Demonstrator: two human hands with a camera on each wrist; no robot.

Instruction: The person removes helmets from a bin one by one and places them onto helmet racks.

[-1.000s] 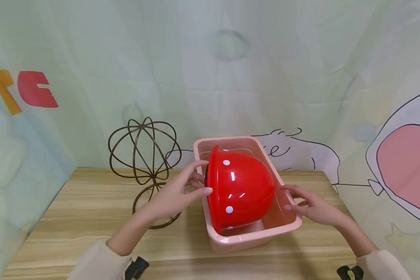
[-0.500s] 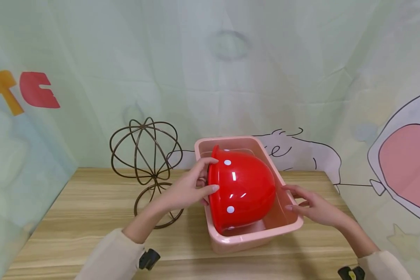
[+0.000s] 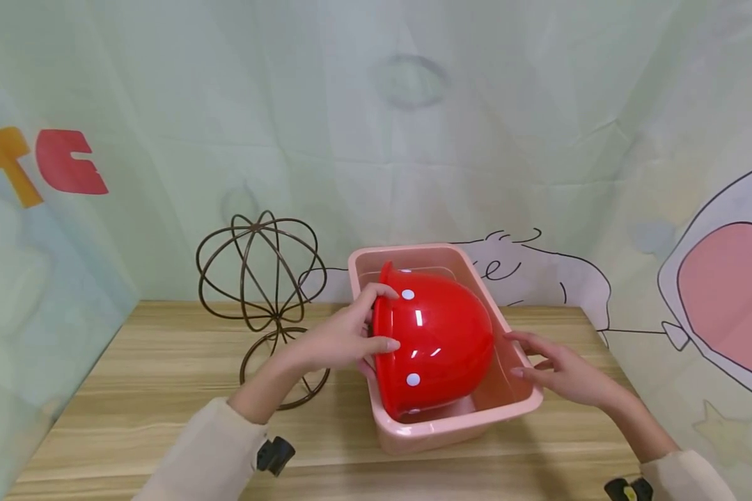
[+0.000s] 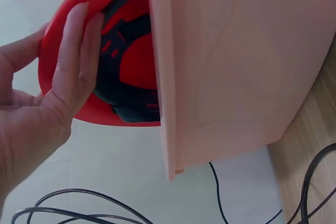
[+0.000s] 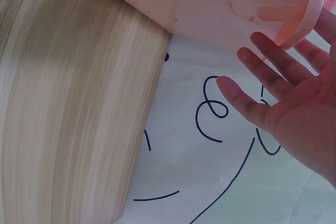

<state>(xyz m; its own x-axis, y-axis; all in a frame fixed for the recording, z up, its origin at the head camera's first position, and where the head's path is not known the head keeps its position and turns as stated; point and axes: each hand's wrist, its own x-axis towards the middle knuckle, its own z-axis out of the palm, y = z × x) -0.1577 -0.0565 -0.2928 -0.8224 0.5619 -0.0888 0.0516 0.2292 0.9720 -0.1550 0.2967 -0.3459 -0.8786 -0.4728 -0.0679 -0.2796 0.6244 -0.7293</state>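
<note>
A red hard hat [image 3: 441, 334] with white dots lies on its side in a pink plastic basin [image 3: 445, 426], its opening facing left. My left hand [image 3: 345, 337] grips the hat's brim, thumb on the outer shell. In the left wrist view, two fingers of the left hand [image 4: 52, 82] reach inside the brim beside the black inner straps [image 4: 131, 95]. At the basin's right side, my right hand [image 3: 560, 369] holds the rim, with thumb and a fingertip over the edge. The right wrist view shows the other fingers of the right hand [image 5: 304, 98] spread outside the wall.
A dark wire stand [image 3: 276, 316] with a globe-like top and a ring base stands left of the basin, close to my left forearm. Both rest on a wood-grain table [image 3: 163, 369]. A printed cloth backdrop [image 3: 326, 160] hangs behind and at both sides.
My left hand has moved right, from beside the brim to a grip on it, its fingertips now further over the shell. The right hand, basin and hat have hardly moved.
</note>
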